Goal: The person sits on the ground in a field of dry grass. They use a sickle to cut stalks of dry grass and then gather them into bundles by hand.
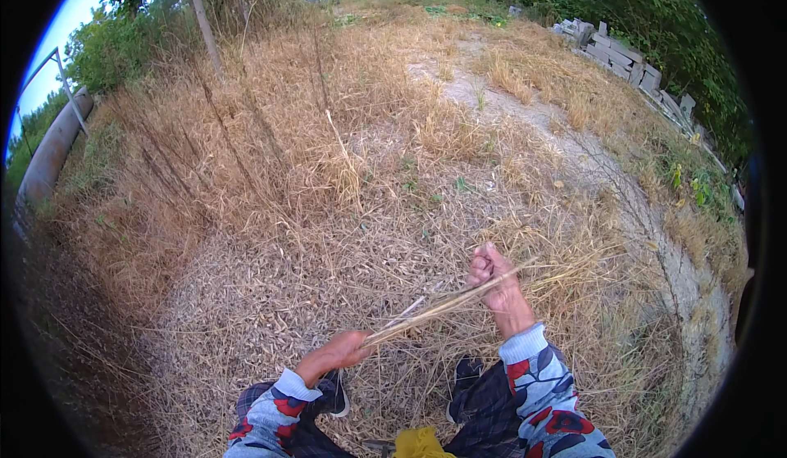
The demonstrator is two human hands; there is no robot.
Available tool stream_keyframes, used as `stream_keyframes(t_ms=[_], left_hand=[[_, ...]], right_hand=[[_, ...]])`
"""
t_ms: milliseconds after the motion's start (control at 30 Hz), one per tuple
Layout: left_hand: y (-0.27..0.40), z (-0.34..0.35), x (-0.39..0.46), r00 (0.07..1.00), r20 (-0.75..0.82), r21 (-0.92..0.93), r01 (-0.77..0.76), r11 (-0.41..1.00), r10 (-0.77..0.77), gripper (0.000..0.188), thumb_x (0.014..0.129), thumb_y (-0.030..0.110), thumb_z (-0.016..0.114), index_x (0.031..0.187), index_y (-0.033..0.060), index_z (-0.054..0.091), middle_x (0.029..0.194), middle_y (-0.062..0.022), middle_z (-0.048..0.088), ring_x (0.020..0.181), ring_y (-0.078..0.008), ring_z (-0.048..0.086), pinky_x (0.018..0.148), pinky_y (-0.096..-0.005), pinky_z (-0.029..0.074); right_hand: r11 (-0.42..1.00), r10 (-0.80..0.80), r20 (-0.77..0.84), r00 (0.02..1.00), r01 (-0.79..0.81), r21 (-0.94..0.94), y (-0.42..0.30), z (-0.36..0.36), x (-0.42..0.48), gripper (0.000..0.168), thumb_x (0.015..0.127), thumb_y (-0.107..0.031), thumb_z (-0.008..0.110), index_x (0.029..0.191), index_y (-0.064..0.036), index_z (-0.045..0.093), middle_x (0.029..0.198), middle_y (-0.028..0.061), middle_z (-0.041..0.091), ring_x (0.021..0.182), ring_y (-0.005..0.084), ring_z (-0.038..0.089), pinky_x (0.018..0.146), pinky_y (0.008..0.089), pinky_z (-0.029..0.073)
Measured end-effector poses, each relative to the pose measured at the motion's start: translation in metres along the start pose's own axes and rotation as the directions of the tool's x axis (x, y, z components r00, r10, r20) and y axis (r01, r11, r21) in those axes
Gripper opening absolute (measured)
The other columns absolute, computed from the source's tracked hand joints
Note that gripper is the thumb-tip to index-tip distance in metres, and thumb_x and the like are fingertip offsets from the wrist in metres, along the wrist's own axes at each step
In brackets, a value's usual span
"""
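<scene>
A long bundle of dry straw-coloured stalks stretches slantwise between my hands, low in front of me. My left hand grips its lower left end. Farther up and to the right, my right hand is a closed fist by the bundle, with the stalks lying across the palm side near the wrist; whether its fingers hold any of them is hard to tell. The loose ends fan out to the right past the fist. Between my knees at the bottom edge is a yellow cloth-like thing, partly cut off.
Dry leaf and straw litter covers the ground around my shoes. Tall dry grass stands ahead and left. A bare dirt path curves along the right, beside stacked grey blocks. A large pipe lies far left.
</scene>
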State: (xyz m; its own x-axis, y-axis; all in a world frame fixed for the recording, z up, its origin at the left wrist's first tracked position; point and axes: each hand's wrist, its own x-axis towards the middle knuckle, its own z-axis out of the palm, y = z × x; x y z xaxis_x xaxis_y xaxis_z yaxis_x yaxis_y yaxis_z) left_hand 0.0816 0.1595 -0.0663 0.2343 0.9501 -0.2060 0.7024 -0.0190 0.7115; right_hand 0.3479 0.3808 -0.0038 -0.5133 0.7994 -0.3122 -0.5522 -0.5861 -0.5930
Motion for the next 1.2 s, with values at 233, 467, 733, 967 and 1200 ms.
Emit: stream_keyframes(t_ms=[233, 467, 733, 967, 1200], left_hand=[[-0.006, -0.002, 0.01, 0.953, -0.281, -0.247, 0.041, 0.968, -0.112, 0.025, 0.085, 0.014, 0.061, 0.106, -0.0002, 0.058, 0.067, -0.0035, 0.055, 0.06, -0.0104, 0.048, 0.055, -0.0304, 0.043], [0.004, -0.011, 0.009, 0.886, -0.372, -0.232, 0.2, 0.952, -0.277, 0.024, 0.084, 0.017, 0.062, 0.103, 0.0028, 0.061, 0.068, -0.0107, 0.058, 0.064, -0.0217, 0.057, 0.059, -0.0367, 0.045], [0.006, -0.012, 0.011, 0.88, -0.38, -0.223, 0.213, 0.951, -0.286, 0.022, 0.083, 0.019, 0.062, 0.097, 0.0032, 0.061, 0.071, -0.0174, 0.061, 0.067, -0.0305, 0.062, 0.062, -0.0409, 0.047], [0.007, -0.014, 0.01, 0.883, -0.381, -0.199, 0.211, 0.957, -0.274, 0.023, 0.083, 0.02, 0.061, 0.098, 0.0013, 0.059, 0.071, -0.0191, 0.06, 0.066, -0.0333, 0.061, 0.062, -0.0421, 0.047], [0.004, -0.013, 0.009, 0.892, -0.361, -0.205, 0.207, 0.957, -0.27, 0.024, 0.084, 0.022, 0.06, 0.098, 0.0019, 0.059, 0.071, -0.0184, 0.059, 0.066, -0.0326, 0.06, 0.062, -0.0419, 0.046]], right_hand=[[0.985, -0.16, -0.189, 0.969, 0.17, 0.039, 0.006, 0.008, 0.005, 0.023, 0.087, -0.032, 0.065, 0.087, -0.011, 0.057, 0.09, 0.0054, 0.059, 0.089, 0.0197, 0.057, 0.076, 0.0366, 0.047], [0.983, -0.178, -0.04, 0.983, 0.179, 0.033, 0.013, 0.008, 0.001, 0.02, 0.085, -0.026, 0.07, 0.091, -0.01, 0.061, 0.088, 0.0046, 0.063, 0.084, 0.0178, 0.061, 0.07, 0.0316, 0.051], [0.962, -0.258, -0.104, 0.961, 0.246, -0.116, 0.011, 0.012, 0.0, 0.014, 0.095, -0.021, 0.056, 0.093, -0.008, 0.058, 0.079, 0.0028, 0.06, 0.07, 0.0134, 0.059, 0.058, 0.0272, 0.05], [0.915, -0.33, -0.056, 0.942, 0.304, -0.264, 0.011, 0.018, -0.004, 0.017, 0.098, -0.02, 0.049, 0.09, -0.006, 0.056, 0.076, 0.0024, 0.057, 0.065, 0.0117, 0.055, 0.054, 0.0245, 0.047], [0.854, -0.381, 0.027, 0.924, 0.363, -0.373, 0.012, 0.018, -0.004, 0.019, 0.098, -0.019, 0.049, 0.088, -0.005, 0.055, 0.073, 0.0032, 0.055, 0.057, 0.0121, 0.052, 0.051, 0.0255, 0.045]])
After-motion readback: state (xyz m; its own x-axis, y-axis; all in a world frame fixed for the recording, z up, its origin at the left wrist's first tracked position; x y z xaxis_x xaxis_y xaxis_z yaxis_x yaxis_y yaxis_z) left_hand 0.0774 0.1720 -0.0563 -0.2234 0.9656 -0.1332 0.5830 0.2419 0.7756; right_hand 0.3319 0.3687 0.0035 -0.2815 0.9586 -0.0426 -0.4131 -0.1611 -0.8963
